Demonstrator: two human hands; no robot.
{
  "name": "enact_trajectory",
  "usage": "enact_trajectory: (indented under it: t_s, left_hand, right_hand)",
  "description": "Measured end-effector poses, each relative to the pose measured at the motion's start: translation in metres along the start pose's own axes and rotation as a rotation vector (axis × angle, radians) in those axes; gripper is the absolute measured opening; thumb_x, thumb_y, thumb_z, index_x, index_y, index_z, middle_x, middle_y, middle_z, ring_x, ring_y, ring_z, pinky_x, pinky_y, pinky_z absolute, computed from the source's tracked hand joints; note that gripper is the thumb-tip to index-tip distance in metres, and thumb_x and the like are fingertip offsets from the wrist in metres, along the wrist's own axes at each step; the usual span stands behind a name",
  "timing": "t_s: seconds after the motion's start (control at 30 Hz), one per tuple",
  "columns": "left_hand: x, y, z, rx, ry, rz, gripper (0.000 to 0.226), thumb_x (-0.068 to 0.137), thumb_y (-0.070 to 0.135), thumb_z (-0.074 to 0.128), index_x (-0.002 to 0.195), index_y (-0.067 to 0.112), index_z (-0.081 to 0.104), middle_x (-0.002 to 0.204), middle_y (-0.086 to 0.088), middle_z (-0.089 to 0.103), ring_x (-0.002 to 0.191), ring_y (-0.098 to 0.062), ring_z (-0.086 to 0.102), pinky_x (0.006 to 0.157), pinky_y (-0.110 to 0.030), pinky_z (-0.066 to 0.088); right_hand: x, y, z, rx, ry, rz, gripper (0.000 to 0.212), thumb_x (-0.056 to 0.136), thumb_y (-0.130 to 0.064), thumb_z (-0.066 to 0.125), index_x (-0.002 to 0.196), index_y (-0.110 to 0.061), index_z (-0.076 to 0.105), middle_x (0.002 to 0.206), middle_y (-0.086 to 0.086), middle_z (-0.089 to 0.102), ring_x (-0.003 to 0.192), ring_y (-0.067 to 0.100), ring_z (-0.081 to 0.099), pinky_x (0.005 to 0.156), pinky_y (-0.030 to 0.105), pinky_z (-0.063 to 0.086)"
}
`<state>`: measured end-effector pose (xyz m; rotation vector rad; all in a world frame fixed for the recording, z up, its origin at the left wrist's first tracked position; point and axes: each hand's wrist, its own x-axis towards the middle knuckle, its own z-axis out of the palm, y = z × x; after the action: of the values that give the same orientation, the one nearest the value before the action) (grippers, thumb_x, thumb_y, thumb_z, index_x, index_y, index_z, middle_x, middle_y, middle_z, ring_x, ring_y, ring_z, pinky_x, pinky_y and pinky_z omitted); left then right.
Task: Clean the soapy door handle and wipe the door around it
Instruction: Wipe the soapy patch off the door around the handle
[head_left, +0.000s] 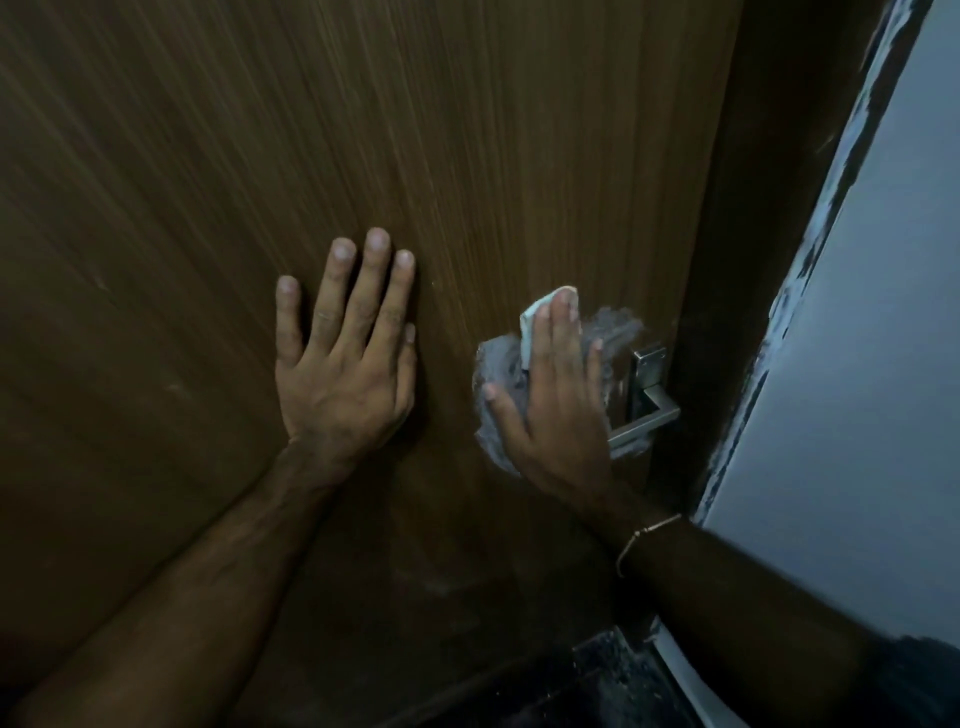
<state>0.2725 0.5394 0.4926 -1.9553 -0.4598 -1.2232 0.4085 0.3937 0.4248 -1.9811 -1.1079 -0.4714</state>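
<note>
The brown wood-grain door (363, 130) fills most of the view. A square steel lever handle (649, 405) sits near its right edge. My right hand (556, 405) presses flat a small pale cloth (530, 327) against the door just left of the handle, fingers spread. Grey soapy foam (496, 364) smears the door around that hand, left of it and above the handle. My left hand (343, 353) lies flat on the door further left, fingers apart, holding nothing.
The dark door frame (769, 260) runs beside the handle, with a pale grey wall (883, 364) to its right. A dark speckled floor (597, 680) shows at the bottom. A thin bracelet circles my right wrist.
</note>
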Motion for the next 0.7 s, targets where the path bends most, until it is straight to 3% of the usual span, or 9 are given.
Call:
enact_trajectory:
  t_s: [0.07, 0.17, 0.33, 0.43, 0.6, 0.7]
  left_hand:
    - [-0.002, 0.001, -0.001, 0.005, -0.01, -0.005, 0.063, 0.106, 0.034, 0.045, 0.164, 0.018, 0.026, 0.17, -0.003, 0.015, 0.159, -0.016, 0.004, 0.128, -0.046, -0.003]
    - [-0.003, 0.002, 0.0, 0.01, -0.008, 0.004, 0.062, 0.106, 0.034, 0.045, 0.163, 0.017, 0.027, 0.169, -0.005, 0.021, 0.157, -0.023, 0.019, 0.128, -0.046, -0.003]
    - [-0.007, 0.004, -0.001, 0.002, -0.022, -0.02, 0.061, 0.106, 0.035, 0.044, 0.163, 0.017, 0.03, 0.168, -0.006, 0.026, 0.154, -0.026, 0.025, 0.128, -0.045, -0.003]
    - [-0.011, 0.005, -0.002, 0.001, -0.028, -0.02, 0.061, 0.106, 0.035, 0.045, 0.162, 0.015, 0.032, 0.168, -0.006, 0.022, 0.153, -0.026, 0.026, 0.128, -0.045, -0.003]
    - [-0.016, 0.006, -0.002, -0.007, -0.042, -0.024, 0.063, 0.106, 0.036, 0.045, 0.163, 0.015, 0.029, 0.168, -0.005, 0.016, 0.153, -0.027, 0.026, 0.128, -0.046, -0.001]
    - [-0.022, 0.009, -0.002, -0.005, -0.063, -0.025, 0.064, 0.106, 0.037, 0.044, 0.163, 0.015, 0.026, 0.168, -0.004, 0.015, 0.154, -0.027, 0.024, 0.128, -0.046, -0.002]
  right_hand:
    - [-0.01, -0.006, 0.007, -0.044, -0.069, -0.082, 0.086, 0.097, -0.058, 0.041, 0.159, -0.012, 0.003, 0.167, 0.005, -0.006, 0.155, 0.018, -0.004, 0.125, 0.05, 0.006]
    - [-0.024, 0.008, 0.009, -0.114, -0.172, -0.111, 0.084, 0.097, -0.059, 0.039, 0.159, -0.014, 0.004, 0.168, 0.002, -0.006, 0.154, 0.013, -0.008, 0.125, 0.051, 0.008]
    - [-0.014, -0.011, 0.022, -0.039, -0.024, -0.077, 0.085, 0.096, -0.058, 0.042, 0.159, -0.01, 0.009, 0.168, 0.005, -0.002, 0.155, 0.019, 0.0, 0.125, 0.047, 0.007]
    - [-0.031, -0.012, 0.027, -0.095, -0.09, -0.191, 0.085, 0.096, -0.057, 0.044, 0.159, -0.011, 0.01, 0.168, 0.004, 0.001, 0.155, 0.017, 0.0, 0.125, 0.045, 0.01]
    - [-0.016, -0.015, 0.02, -0.091, -0.01, -0.099, 0.085, 0.096, -0.054, 0.046, 0.158, -0.008, 0.013, 0.167, 0.009, 0.005, 0.155, 0.02, 0.002, 0.125, 0.046, 0.01]
    - [-0.023, -0.024, 0.024, -0.105, -0.061, -0.197, 0.084, 0.095, -0.055, 0.047, 0.158, -0.008, 0.017, 0.167, 0.009, 0.008, 0.155, 0.021, 0.005, 0.125, 0.048, 0.014]
